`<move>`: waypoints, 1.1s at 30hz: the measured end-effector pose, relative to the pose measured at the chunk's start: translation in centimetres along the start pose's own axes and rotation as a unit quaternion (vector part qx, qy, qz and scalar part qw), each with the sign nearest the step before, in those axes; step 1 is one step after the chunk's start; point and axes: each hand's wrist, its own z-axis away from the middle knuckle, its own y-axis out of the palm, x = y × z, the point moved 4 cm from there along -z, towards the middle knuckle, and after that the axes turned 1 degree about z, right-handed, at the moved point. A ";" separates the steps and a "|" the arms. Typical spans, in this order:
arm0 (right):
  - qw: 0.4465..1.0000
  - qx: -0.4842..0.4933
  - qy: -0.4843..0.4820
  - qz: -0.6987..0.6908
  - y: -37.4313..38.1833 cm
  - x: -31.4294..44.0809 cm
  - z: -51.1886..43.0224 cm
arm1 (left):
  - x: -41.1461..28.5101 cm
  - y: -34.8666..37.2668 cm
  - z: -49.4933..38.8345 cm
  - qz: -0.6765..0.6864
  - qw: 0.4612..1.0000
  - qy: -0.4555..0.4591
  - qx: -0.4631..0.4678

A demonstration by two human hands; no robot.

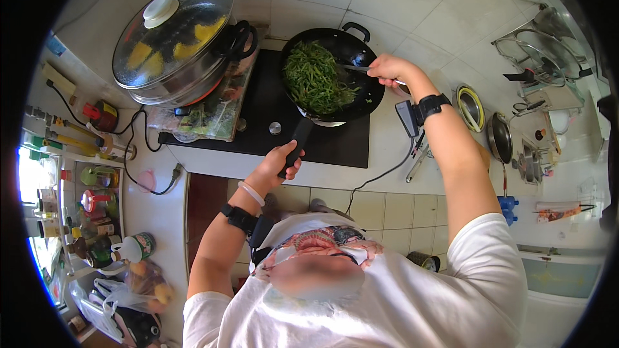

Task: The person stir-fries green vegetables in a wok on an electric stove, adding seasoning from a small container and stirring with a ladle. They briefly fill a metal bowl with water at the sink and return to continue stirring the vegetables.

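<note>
My left hand (284, 160) grips the black handle (303, 136) of a dark wok (360, 99) on the black cooktop (261, 92). Chopped green vegetables (314, 77) are heaped towards the wok's left side. Over the wok's right rim, my right hand (389, 71) holds a slim utensil (355, 67) that reaches to the edge of the greens. Its far end is hard to make out, so I cannot tell its exact kind. A small loop handle (357, 30) stands out from the wok's far rim.
Left of the cooktop, an electric steamer (179, 72) with a glass lid over yellow pieces stands on a patterned board (213, 121). A power cord (129, 154) trails across the left counter. Nested bowls (469, 108), a small frying pan (499, 137) and a metal utensil (417, 164) lie to the right.
</note>
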 end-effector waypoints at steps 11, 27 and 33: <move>0.832 -0.225 -0.214 0.460 7.3 4.8 15.3 | 0.1 -0.2 -0.2 0.005 1.000 0.006 0.007; 0.837 -0.166 -0.230 0.468 7.2 5.3 18.1 | -0.2 -0.3 -0.1 0.008 1.000 -0.012 0.008; 0.820 -0.206 -0.145 0.515 4.4 5.3 11.6 | -0.1 -0.2 0.0 0.020 1.000 -0.013 -0.003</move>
